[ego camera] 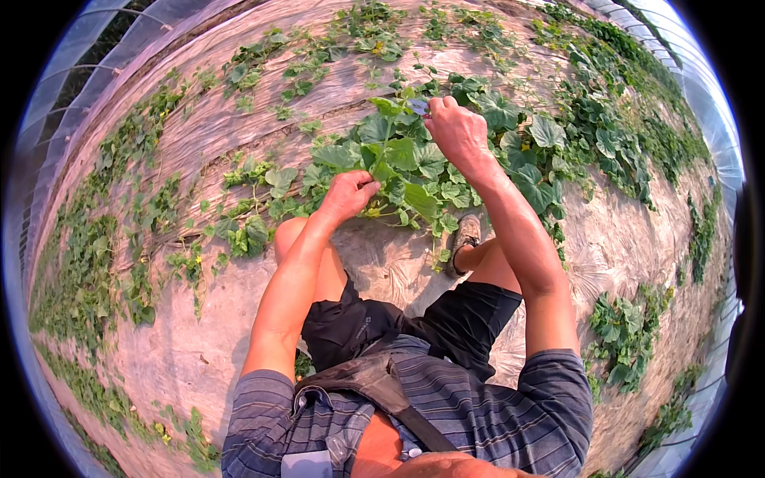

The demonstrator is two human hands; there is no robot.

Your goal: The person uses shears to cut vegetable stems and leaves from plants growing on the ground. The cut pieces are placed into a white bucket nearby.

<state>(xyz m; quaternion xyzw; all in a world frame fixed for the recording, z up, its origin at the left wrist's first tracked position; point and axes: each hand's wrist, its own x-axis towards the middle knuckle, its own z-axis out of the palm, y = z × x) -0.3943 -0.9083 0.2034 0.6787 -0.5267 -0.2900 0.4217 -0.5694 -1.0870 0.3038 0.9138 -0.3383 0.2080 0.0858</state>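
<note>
My left hand (352, 192) is closed on a green vine stem (383, 146) with its thumb and fingers pinched together, low over a dense leafy plant. Up and to the right, my right hand (457, 128) grips a small pale bluish object (418, 107), too small to name, beside the upper part of the vine. Broad green leaves (401, 154) spread between and below my two hands. A few yellow parts show near my left fingertips. What lies inside my right fist is hidden.
Creeping vines with yellow flowers (194, 263) grow in rows over wrinkled plastic ground film (197, 346). More leafy vines (621, 137) stand at the right. My shoe (467, 242) rests beside the plant. Clear plastic tunnel walls (696, 54) on hoops curve around both sides.
</note>
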